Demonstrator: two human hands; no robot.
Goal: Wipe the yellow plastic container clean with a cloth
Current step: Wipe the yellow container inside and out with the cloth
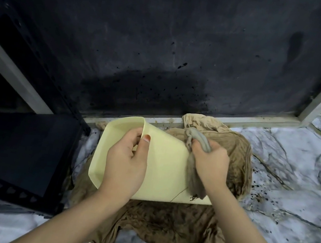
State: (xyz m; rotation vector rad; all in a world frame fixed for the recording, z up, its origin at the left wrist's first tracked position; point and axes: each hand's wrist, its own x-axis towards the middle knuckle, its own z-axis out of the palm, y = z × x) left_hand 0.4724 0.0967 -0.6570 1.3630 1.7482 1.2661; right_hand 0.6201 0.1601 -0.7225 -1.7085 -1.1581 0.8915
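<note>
The container (pixel 161 163) lies tipped on its side over a brown rag (pixel 170 226) on the marbled floor (pixel 296 163); the left hand (pixel 128 158) has its grip clamped on the rim, steadying it; the right hand (pixel 210 160) has its grip closed on a grey cloth (pixel 194 179), pressed to the outer wall, likely so dirt falls onto the rag.

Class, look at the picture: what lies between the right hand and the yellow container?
In the head view, a grey cloth, gripped by the right hand, is pressed against the container.

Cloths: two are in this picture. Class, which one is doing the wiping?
The small grey cloth, bunched in the right hand against the yellow container. The large stained brown cloth lies spread on the floor beneath, unheld.
</note>
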